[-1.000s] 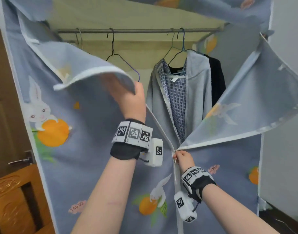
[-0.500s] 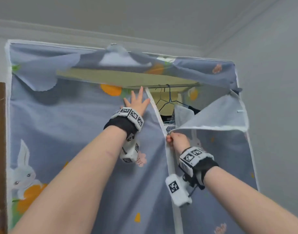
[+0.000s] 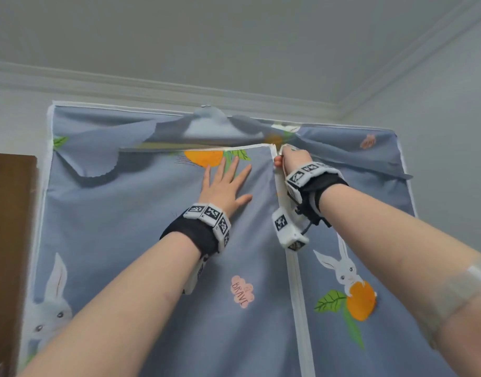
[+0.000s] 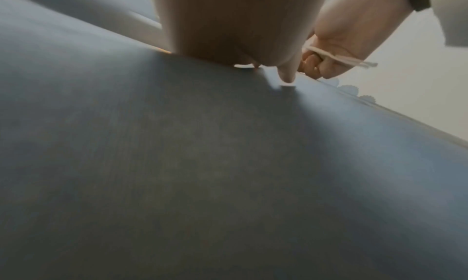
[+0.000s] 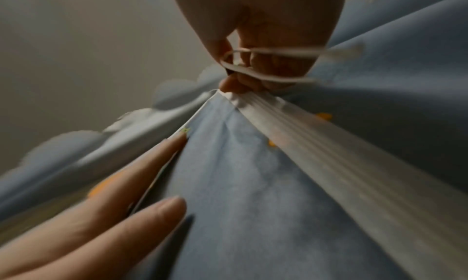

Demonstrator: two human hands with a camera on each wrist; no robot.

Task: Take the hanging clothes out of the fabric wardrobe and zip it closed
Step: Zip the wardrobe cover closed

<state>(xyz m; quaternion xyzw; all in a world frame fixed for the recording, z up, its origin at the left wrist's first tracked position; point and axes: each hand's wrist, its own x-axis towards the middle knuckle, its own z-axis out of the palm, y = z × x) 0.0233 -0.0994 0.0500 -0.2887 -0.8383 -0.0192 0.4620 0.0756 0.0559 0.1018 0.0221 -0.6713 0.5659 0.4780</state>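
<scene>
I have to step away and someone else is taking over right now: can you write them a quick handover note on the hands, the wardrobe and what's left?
Left hand: open, fingers spread flat, pressing the wardrobe's left door panel just below its top edge.
Right hand: fingers curled, pinching the zipper pull at the top of the centre zipper; a white cord loops over its fingers.
Done: the vertical zip looks closed up to the top corner. No clothes show in these views.
Left: a gap remains along the top of the left panel, under the loose valance; probably close that next.
</scene>
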